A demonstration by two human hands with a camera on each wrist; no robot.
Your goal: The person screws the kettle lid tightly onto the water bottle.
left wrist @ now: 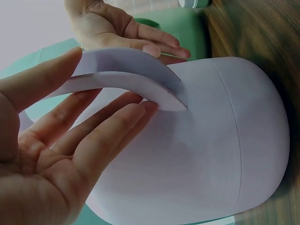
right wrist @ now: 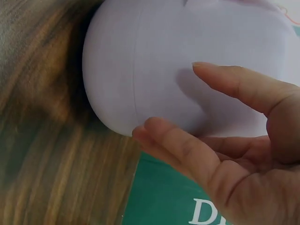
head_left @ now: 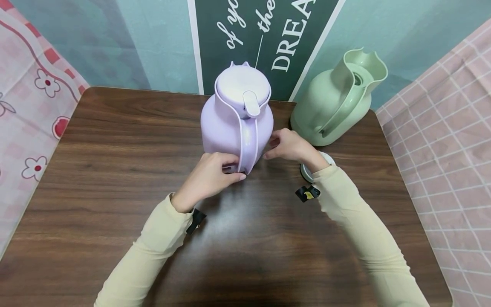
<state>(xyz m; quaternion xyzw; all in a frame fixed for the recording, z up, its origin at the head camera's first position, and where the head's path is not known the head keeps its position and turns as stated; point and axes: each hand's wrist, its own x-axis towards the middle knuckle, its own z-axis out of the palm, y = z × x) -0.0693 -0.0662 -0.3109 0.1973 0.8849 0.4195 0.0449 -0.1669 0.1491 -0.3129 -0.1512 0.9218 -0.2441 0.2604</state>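
A lilac thermos jug (head_left: 215, 123) with its lid on stands upright on the table, its handle (head_left: 248, 145) facing me. My left hand (head_left: 209, 177) is at that handle. In the left wrist view the thumb lies on one side of the handle and the loosely extended fingers (left wrist: 110, 133) on the other, without a visible tight grip. Beside the jug's right side is my right hand (head_left: 289, 147). Its thumb and fingers are spread in the right wrist view, close to the jug's body (right wrist: 159, 65); whether the fingertips touch it I cannot tell.
A light green jug (head_left: 322, 98) with an uncovered mouth stands at the back right. A round white-and-dark piece (head_left: 327, 157) lies partly hidden under my right wrist. Behind the wooden table (head_left: 126, 140) hangs a teal cloth with lettering; pink cloths flank both sides.
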